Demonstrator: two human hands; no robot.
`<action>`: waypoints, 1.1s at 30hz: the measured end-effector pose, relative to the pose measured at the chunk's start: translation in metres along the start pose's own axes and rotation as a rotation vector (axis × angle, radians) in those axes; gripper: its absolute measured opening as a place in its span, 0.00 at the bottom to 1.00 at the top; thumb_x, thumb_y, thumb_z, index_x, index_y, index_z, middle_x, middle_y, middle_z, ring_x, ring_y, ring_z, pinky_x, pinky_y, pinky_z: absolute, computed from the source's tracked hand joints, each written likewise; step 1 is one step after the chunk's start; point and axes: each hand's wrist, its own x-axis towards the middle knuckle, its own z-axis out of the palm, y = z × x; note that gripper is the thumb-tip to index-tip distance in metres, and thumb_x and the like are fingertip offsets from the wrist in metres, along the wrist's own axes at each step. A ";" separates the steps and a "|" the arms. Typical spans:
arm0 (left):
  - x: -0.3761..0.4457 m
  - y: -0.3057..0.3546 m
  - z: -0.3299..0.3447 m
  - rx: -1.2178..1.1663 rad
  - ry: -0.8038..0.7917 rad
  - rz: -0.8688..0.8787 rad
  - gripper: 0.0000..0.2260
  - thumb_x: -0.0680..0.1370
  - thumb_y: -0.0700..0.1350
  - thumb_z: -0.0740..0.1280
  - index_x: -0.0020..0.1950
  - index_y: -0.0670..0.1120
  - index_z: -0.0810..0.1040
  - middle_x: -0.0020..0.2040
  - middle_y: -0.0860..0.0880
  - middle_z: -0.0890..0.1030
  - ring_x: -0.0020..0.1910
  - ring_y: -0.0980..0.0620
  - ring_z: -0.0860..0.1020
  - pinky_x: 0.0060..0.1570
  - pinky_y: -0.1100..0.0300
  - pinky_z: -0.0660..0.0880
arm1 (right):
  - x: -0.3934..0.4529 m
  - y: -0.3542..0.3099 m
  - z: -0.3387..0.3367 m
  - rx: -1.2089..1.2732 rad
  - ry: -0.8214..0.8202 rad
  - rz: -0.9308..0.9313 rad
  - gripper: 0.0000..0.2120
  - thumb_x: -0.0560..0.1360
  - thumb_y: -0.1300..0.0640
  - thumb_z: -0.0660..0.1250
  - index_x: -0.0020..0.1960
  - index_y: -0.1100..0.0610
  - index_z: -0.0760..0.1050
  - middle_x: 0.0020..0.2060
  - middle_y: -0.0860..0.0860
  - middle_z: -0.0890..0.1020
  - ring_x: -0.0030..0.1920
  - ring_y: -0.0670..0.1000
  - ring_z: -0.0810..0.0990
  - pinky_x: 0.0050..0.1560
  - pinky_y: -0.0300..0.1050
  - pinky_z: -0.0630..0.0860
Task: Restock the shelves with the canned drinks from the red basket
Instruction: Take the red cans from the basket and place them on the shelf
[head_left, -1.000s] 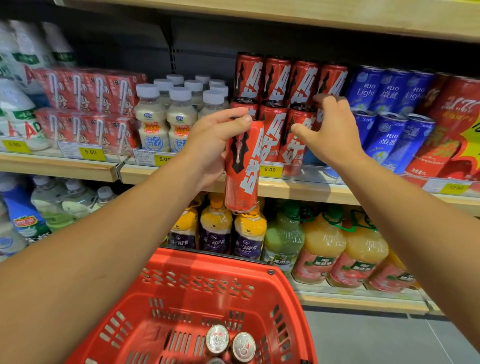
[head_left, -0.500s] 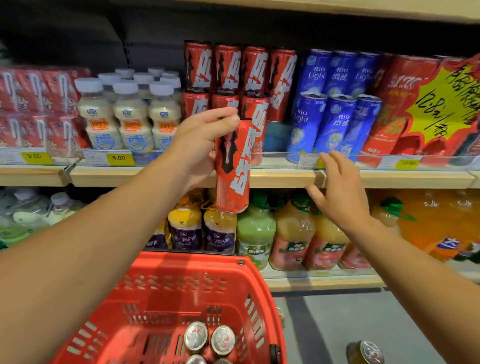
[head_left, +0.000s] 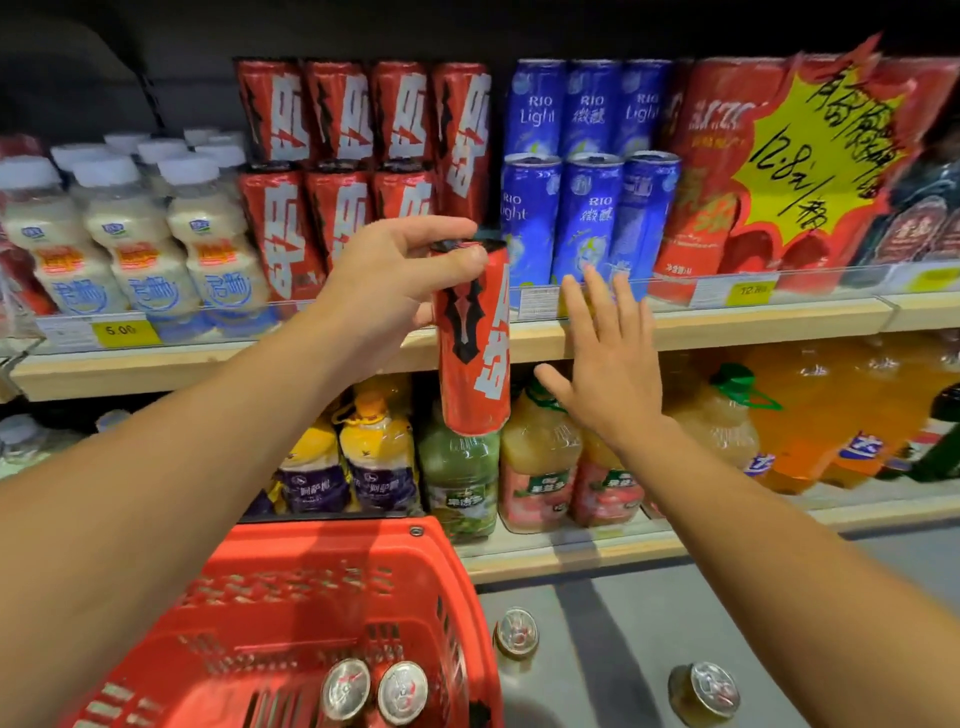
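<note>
My left hand grips a tall red can by its top, hanging upright in front of the shelf edge. Behind it, matching red cans are stacked in two tiers on the middle shelf. My right hand is spread flat, fingers straight, just right of the held can and below the blue cans; it holds nothing. The red basket sits low in front of me with two can tops showing inside.
White-capped milk drink bottles fill the shelf's left. Red multipacks with a yellow price sign stand on the right. Juice bottles line the lower shelf. Two loose cans stand on the grey floor right of the basket.
My right hand has left the red cans on the shelf and dropped down and left, now spread beside the held can. The view has shifted right, and the left hand still holds the can.
</note>
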 end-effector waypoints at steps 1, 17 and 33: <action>0.002 0.001 0.001 0.018 -0.004 0.010 0.14 0.76 0.39 0.70 0.61 0.44 0.79 0.48 0.49 0.83 0.48 0.55 0.83 0.42 0.61 0.78 | 0.000 0.000 0.004 0.001 0.000 0.004 0.49 0.68 0.39 0.70 0.79 0.54 0.50 0.78 0.55 0.54 0.77 0.63 0.51 0.73 0.65 0.54; 0.036 0.057 0.014 0.581 -0.064 0.431 0.24 0.79 0.43 0.68 0.74 0.48 0.67 0.65 0.56 0.73 0.60 0.69 0.73 0.53 0.72 0.74 | -0.001 -0.005 0.011 -0.036 -0.017 0.068 0.55 0.64 0.40 0.74 0.80 0.53 0.46 0.79 0.54 0.51 0.78 0.61 0.47 0.74 0.63 0.54; 0.075 0.038 0.012 0.956 -0.050 0.403 0.27 0.76 0.46 0.70 0.74 0.48 0.68 0.71 0.50 0.72 0.69 0.54 0.70 0.67 0.59 0.68 | -0.002 -0.004 0.008 0.015 -0.027 0.080 0.57 0.62 0.30 0.69 0.79 0.52 0.46 0.79 0.52 0.50 0.78 0.60 0.47 0.74 0.62 0.52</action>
